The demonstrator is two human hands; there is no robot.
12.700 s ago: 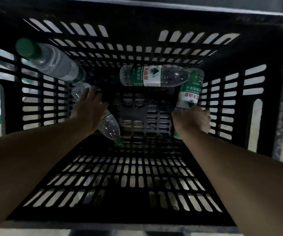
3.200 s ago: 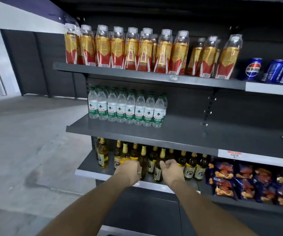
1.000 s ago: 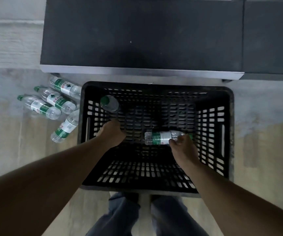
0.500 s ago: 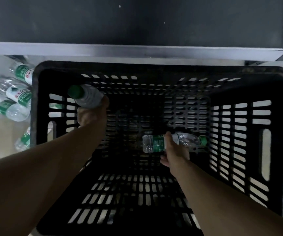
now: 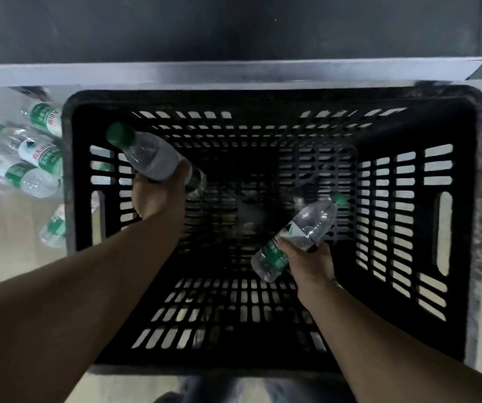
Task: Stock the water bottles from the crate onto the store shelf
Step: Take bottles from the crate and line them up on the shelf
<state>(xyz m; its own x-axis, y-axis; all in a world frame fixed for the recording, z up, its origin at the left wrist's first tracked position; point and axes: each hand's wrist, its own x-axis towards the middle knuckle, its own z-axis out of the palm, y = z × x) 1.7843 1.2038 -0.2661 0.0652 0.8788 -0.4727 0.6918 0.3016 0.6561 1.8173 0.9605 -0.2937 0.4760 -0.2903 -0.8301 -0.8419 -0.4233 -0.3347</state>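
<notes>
Both hands are down inside the black slatted crate [image 5: 479,199], each gripping one water bottle. Step in hand, judged: lift both out and carry them up to the shelf. Do it well by raising them straight, clear of the crate walls, caps up, grip firm on the slick plastic.

Shelf base [image 5: 234,27] sits just beyond the crate. Crate holds nothing else visible besides the two held bottles.

Loose water bottles [image 5: 27,158] lie on the floor left of the crate.

Left hand [image 5: 158,193] wraps the left bottle [image 5: 149,157], green cap up-left. Right hand [image 5: 311,264] wraps the right bottle [image 5: 300,231] mid-body, tilted, cap up-right.
</notes>
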